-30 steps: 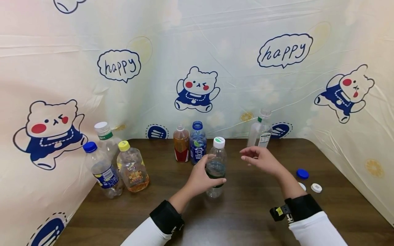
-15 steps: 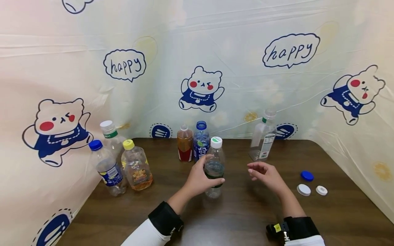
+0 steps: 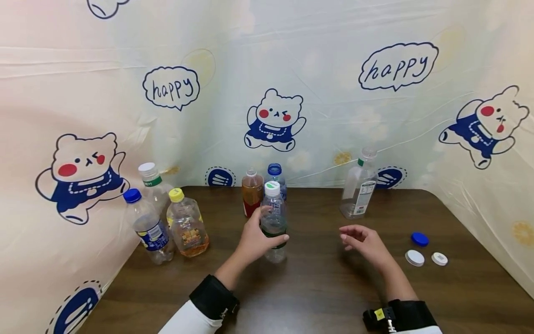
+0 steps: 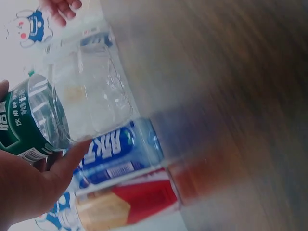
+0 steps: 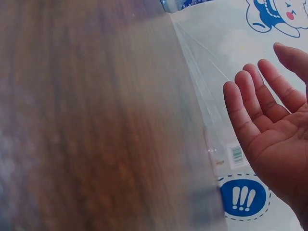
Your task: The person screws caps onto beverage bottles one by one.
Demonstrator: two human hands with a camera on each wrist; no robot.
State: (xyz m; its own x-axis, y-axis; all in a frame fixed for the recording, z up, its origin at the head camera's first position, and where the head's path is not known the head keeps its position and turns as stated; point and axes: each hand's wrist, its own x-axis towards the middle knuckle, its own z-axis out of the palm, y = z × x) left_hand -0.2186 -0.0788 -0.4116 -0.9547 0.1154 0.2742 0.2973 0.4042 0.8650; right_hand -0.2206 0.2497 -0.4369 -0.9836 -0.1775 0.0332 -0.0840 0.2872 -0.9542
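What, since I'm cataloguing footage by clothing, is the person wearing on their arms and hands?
The left hand and right hand are gloveless. White sleeves meet wide black wristbands. At the right wrist, a small black device bears a yellow square.

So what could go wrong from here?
1. Slip: only the left hand grips the green-label bottle; the right hand is free, so a loose hold might drop it.
2. Knock: the blue bottle, uncapped, stands behind it in the head view; a careless move could tip it.
3. Scatter: the loose caps lie right of the right hand, so an outward sweep might push them.
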